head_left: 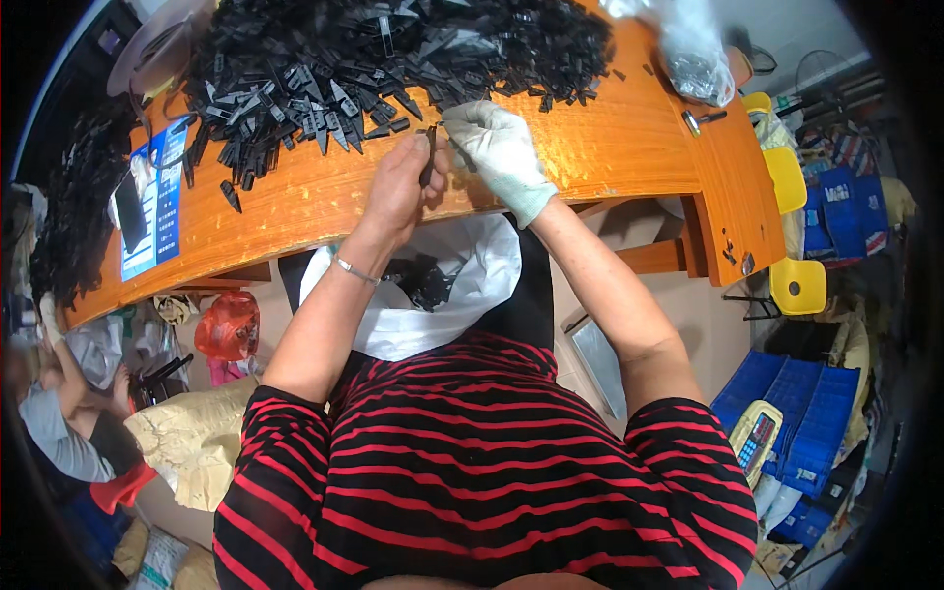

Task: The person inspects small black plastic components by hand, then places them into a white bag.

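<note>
My bare left hand (401, 182) and my right hand (501, 149), in a pale work glove, meet above the near edge of an orange wooden table (629, 147). Together they pinch one small black plastic piece (430, 147) between their fingertips. A thin bracelet circles my left wrist. Just beyond the hands a big heap of the same black plastic pieces (393, 49) covers the table's far half. In my lap, under the table edge, lies an open white plastic bag (472, 265) with several black pieces inside.
A clear plastic bag (693, 54) sits at the table's right end, a blue printed sheet (157, 202) at its left. Another person (59, 413) sits low on the left. Yellow stools (798, 285) and blue crates (801, 413) stand on the right, a red bag (228, 324) under the table.
</note>
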Demonstrator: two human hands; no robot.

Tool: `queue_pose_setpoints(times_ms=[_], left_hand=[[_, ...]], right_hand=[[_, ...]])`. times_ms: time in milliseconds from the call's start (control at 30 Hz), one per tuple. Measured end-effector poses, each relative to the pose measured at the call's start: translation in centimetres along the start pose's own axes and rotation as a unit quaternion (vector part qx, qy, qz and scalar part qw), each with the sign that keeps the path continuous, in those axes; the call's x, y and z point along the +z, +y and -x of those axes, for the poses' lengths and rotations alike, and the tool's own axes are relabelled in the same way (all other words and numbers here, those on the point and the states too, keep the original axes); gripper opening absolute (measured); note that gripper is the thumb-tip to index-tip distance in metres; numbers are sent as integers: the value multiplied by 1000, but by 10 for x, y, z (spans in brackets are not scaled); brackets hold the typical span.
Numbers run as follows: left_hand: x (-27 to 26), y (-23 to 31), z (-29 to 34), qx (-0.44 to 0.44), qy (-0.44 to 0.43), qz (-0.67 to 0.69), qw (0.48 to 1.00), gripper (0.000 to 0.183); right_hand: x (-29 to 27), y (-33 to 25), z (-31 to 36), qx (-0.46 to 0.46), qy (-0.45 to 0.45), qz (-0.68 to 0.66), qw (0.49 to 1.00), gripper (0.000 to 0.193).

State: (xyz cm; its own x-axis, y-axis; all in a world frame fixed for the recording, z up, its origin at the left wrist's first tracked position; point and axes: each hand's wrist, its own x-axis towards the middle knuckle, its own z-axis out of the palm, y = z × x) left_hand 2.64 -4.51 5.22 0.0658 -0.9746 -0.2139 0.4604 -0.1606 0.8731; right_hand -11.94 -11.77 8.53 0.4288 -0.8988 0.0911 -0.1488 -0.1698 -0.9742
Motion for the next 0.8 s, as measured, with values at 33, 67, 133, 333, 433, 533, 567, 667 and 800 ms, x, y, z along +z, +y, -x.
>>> queue_pose_setpoints(times_ms=[33, 67, 133, 333, 433, 533, 567, 667, 800], left_hand=[[1, -1, 0, 0, 0, 0, 1000, 30], [1, -2, 1, 3, 3, 11, 1000, 27], [1, -3, 1, 6, 7, 21, 1000, 26], [0, -6, 1, 24, -4, -11, 1000, 23], [2, -5, 1, 21, 4, 4, 1000, 22], [-3, -5, 1, 2, -27, -15, 1000, 25], [-1, -6, 4, 16, -4, -35, 999, 27], [0, -19, 1, 77, 21, -84, 993, 31], [-8, -38, -9, 94, 58, -159, 981, 36]], right_hand=[[2, 0, 0, 27, -2, -22, 999, 29], [4, -1, 0, 55, -3, -45, 997, 29], [6, -5, 2, 51, 2, -47, 998, 28], [6, 3, 2, 33, 6, -25, 999, 25], [6, 10, 1, 4, 12, 38, 999, 25], [4, -6, 0, -33, 0, 170, 985, 24], [5, -14, 2, -45, -16, 249, 967, 23], [9, -4, 3, -149, -24, 399, 905, 18], [9, -2, 4, -184, -70, 482, 854, 18]])
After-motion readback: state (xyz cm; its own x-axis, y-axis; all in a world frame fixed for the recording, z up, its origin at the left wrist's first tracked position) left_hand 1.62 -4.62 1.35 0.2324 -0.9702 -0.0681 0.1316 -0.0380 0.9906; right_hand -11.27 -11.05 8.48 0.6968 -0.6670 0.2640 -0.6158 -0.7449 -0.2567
